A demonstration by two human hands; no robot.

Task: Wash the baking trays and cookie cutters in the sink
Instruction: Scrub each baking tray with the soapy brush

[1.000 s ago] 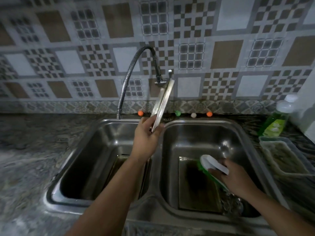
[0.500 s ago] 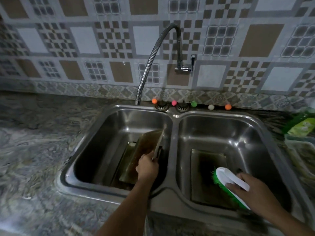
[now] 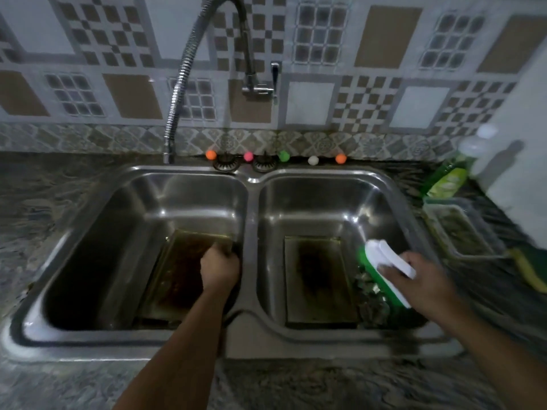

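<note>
Gripping tray (image 3: 180, 279) edge in L basin, left hand (image 3: 219, 269) fingers curled; right hand (image 3: 420, 279) fingers clasp brush (image 3: 384, 269).

A green soap bottle (image 3: 447, 180) stands by a plastic container (image 3: 461, 229) — five coloured balls (image 3: 283, 155) line the backsplash.

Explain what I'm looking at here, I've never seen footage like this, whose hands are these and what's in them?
This comes from one camera worn on a person's head, looking down at a double steel sink. No robot, just two bare hands. The left hand grips the edge of a stained baking tray lying in the left basin. The right hand holds a green and white scrub brush over the right basin, where a second tray lies flat. A flexible faucet arches above. A green soap bottle and a plastic container stand on the right counter.
</note>
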